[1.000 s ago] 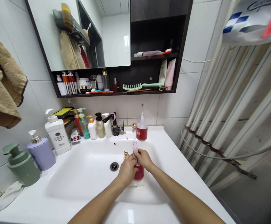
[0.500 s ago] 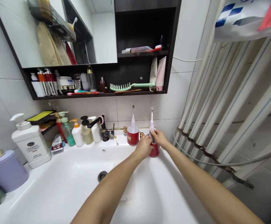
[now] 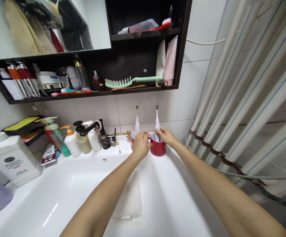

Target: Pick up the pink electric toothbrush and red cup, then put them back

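Observation:
A red cup (image 3: 158,149) stands on the sink ledge with a pale pink electric toothbrush (image 3: 157,124) upright in it. My right hand (image 3: 167,137) is at this cup's right rim, its fingertips closed on the toothbrush handle. To the left is a second red cup (image 3: 132,137), holding another pale pink electric toothbrush (image 3: 137,126). My left hand (image 3: 141,144) is in front of this second cup, thumb and fingers apart, and covers most of it. Whether its fingertips touch the cup, I cannot tell.
A black faucet (image 3: 104,135) rises behind the white sink (image 3: 66,184). Several pump bottles (image 3: 85,141) line the ledge at left. Above hangs a dark shelf (image 3: 133,92) with a green hairbrush (image 3: 119,82). White pipes (image 3: 231,98) run along the right wall.
My left hand has moved left from the right cup to the left cup. My right hand stays at the right cup's toothbrush. The camera view has shifted closer and downward.

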`<state>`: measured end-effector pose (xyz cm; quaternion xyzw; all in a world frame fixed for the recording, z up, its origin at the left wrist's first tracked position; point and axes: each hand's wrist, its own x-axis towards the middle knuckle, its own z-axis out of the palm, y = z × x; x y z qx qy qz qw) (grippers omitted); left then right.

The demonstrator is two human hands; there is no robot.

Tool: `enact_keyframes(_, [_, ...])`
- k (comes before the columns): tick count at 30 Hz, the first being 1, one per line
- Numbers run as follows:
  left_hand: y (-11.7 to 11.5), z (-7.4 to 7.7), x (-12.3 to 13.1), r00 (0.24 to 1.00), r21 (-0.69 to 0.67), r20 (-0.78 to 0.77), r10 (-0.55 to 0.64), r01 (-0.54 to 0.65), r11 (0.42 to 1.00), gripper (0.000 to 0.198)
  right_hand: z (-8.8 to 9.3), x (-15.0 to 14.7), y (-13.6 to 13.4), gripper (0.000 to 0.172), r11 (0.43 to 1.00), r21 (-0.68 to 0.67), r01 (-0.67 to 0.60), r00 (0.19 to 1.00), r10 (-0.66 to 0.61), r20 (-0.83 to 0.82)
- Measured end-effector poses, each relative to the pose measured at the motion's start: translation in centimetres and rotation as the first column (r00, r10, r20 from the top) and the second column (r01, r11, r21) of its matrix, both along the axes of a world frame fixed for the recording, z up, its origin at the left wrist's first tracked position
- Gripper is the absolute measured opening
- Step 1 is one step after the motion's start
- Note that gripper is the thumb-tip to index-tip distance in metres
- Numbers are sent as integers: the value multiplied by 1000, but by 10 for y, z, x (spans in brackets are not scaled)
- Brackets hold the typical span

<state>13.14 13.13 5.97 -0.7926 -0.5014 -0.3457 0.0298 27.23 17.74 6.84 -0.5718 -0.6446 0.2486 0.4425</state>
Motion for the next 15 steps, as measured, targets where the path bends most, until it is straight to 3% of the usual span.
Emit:
enact_keyframes(3, [2, 0, -23, 978, -63, 39, 206, -203, 977, 32, 8, 2, -13, 31, 982, 104, 158, 986, -152, -62])
enact_keyframes(6, [5, -3, -38, 964, -230, 77, 256, -233, 945, 24, 15, -5, -37, 36, 939, 209, 273, 960, -253, -120])
enact_keyframes(10, [-11, -9, -47, 967, -307, 162, 198, -141, 941, 16, 5, -36, -74, 34, 949, 262, 177, 981, -150, -122])
enact_keyframes(15, [-69, -28, -62, 959, -265, 255, 120, -50, 963, 14, -28, -80, -108, 39, 986, 164, 11, 998, 0, -67])
